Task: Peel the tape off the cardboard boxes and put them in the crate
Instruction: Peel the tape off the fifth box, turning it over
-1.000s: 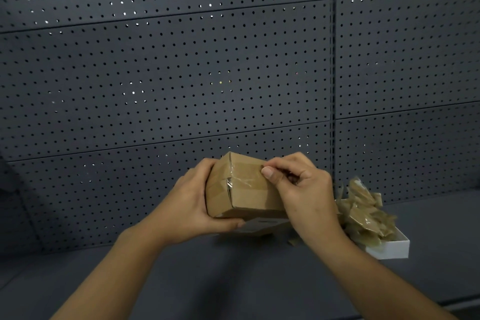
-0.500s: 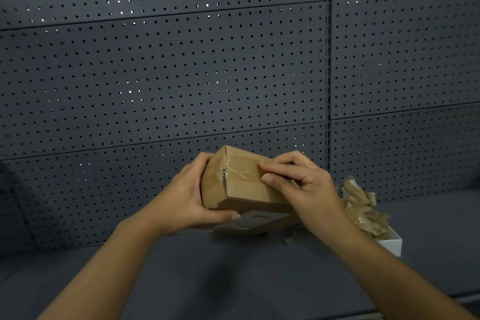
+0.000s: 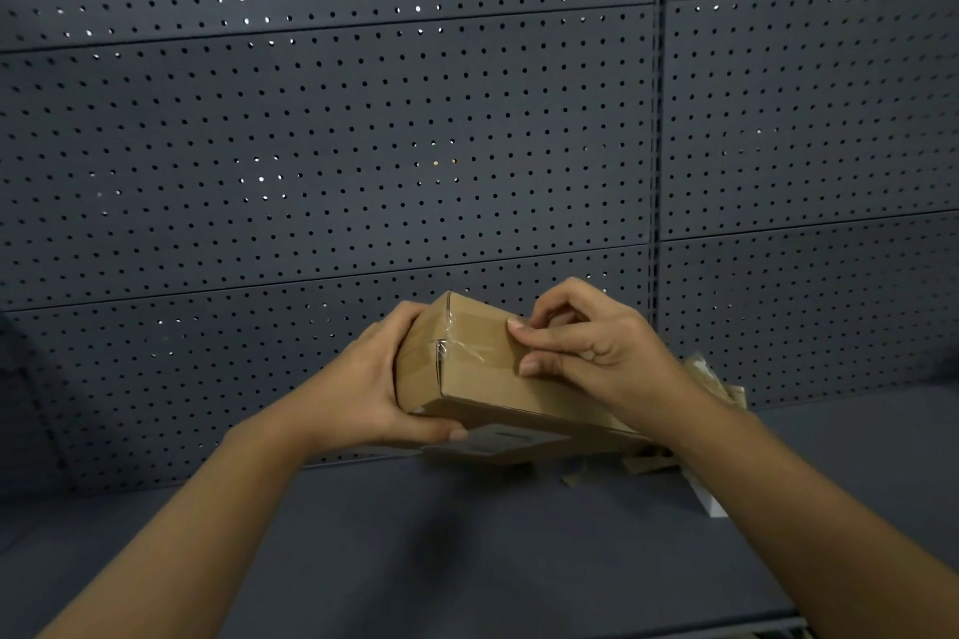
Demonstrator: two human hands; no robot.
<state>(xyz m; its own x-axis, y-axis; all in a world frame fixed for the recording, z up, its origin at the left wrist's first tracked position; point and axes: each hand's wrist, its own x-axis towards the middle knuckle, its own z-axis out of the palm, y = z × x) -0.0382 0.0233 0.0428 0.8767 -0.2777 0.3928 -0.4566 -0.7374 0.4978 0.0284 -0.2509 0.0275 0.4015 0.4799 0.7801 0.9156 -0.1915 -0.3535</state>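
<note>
Cardboard box (image 3: 482,374) is held in the air w/ both hands, just above the shelf (image 3: 467,550) near its back edge, tilted so one corner points up toward the wall. Clear tape (image 3: 459,345) runs across the box's top face and over the left end seam, wrinkled and shiny there. Left hand (image 3: 363,379) grips the box's left end, fingers curled over the top, thumb under the bottom edge. Right hand (image 3: 586,348) sits on the top right part of the box, fingers bent, thumb and index tip pressed together at the tape; can't tell if a tape end is lifted yet.

Under the box a flat piece of cardboard (image 3: 498,444) lies on the shelf. Behind the right wrist, toward the shelf's right side: a heap of crumpled tape scraps (image 3: 718,387), and a white container corner (image 3: 711,503) showing below the forearm. A small scrap (image 3: 573,477) lies on the shelf nearby.

Shelf is dark grey, matte. Back wall is dark grey pegboard (image 3: 322,145) in horizontal panels, w/ a vertical upright (image 3: 656,119) right of centre; light glints thru some holes. Dim room.
</note>
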